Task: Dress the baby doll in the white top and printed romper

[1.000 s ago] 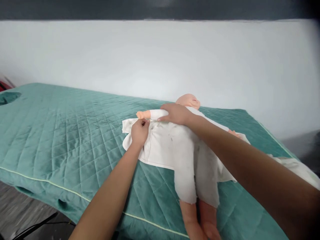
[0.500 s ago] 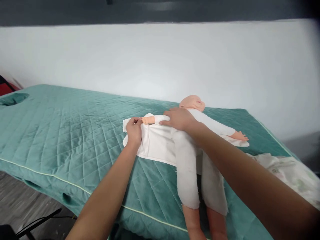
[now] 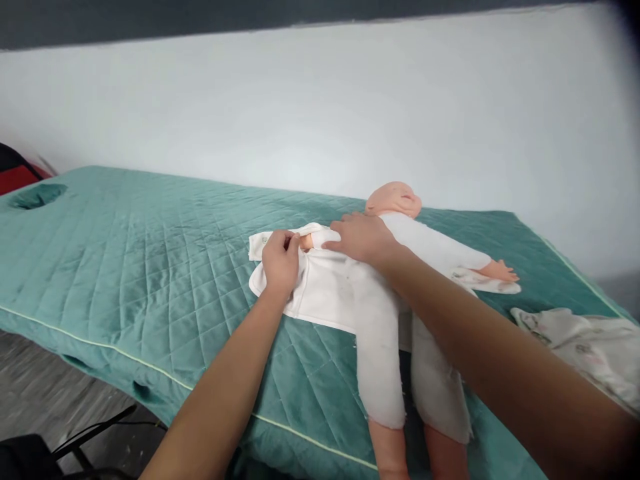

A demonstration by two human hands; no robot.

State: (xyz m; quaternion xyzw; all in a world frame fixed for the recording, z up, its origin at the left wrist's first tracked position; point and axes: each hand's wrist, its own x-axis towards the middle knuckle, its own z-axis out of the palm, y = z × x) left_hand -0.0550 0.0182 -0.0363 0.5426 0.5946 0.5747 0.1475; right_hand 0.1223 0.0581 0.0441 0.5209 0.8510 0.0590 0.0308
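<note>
A baby doll (image 3: 380,373) with a white cloth body lies on its back, its head by the wall and its legs toward me. Under it is spread a white baby shirt (image 3: 325,293), one sleeve stretching out to the left. My left hand (image 3: 283,260) pinches the shirt's fabric at the sleeve opening, right at the doll's left-side arm; the doll's hand there is hidden by cloth and my fingers. My right hand (image 3: 363,237) holds that same arm near the shoulder, fingers lying over it. The doll's other arm (image 3: 500,271) reaches out to the right over the other sleeve.
Everything lies on a padded bed with a green quilted cover (image 3: 150,267), which has a round hole (image 3: 37,197) at its far left. A crumpled printed baby garment (image 3: 590,353) lies at the right. Behind the bed stands a white wall (image 3: 250,120).
The doll's hand, bare half a second ago, is now covered by shirt fabric and my left fingers. My left hand has shifted slightly right. The camera view has tilted a little.
</note>
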